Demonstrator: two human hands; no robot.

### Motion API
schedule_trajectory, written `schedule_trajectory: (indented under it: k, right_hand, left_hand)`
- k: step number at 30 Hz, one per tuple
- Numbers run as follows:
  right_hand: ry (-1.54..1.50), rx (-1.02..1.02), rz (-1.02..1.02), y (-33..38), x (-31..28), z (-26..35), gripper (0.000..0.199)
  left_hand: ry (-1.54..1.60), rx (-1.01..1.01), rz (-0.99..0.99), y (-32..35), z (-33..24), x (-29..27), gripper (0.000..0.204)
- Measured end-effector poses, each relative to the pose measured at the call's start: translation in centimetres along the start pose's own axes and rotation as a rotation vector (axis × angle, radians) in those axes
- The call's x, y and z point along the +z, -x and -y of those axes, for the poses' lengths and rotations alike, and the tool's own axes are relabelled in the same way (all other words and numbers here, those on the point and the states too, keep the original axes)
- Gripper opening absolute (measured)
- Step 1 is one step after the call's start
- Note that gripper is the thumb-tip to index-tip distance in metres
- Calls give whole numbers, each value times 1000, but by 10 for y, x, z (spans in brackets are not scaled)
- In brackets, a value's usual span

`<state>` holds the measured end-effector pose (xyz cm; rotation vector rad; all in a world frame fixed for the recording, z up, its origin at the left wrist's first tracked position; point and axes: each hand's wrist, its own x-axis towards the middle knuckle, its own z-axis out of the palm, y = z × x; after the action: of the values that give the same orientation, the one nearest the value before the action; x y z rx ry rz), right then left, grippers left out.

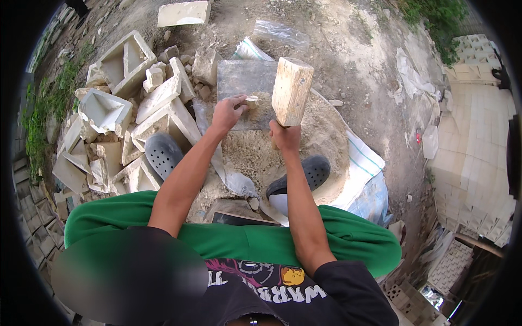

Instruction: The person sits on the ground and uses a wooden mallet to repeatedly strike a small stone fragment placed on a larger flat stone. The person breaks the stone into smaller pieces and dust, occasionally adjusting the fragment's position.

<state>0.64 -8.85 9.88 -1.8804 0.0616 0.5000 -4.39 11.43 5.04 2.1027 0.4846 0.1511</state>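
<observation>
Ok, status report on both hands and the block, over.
Left hand pinching a small stone piece on the grey slab. Right hand gripping the wooden mallet, head raised above the slab. Broken pale blocks heaped left, clear of the slab.

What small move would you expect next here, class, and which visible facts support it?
Probably bringing the wooden mallet down: the right hand holds it raised above the metal plate, where the left hand steadies a small stone piece.

Light: soft, even daylight, bright without harsh glare.
Shadows: faint and diffuse, perhaps open shade.
Edges: strong fisheye bending, black vignette around the rim.
Focus: centre sharp; lower left smeared by a blurred patch.
Highlights: pale paving at right slightly washed out.
</observation>
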Motion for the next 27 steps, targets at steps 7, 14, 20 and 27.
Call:
schedule_trajectory:
  k: [7, 14, 20, 27]
  right_hand:
    - [404, 121, 117, -8, -8, -7, 42]
    - [178, -57, 26, -7, -8, 11, 43]
    - [523, 136, 144, -16, -14, -7, 40]
    - [65, -76, 20, -9, -9, 36, 38]
  left_hand:
    - [9, 31, -36, -3, 9, 6, 39]
    - [-7, -2, -7, -1, 7, 5, 40]
    - [3, 22, 15, -4, 7, 5, 42]
    - [-43, 59, -20, -1, 10, 4, 42]
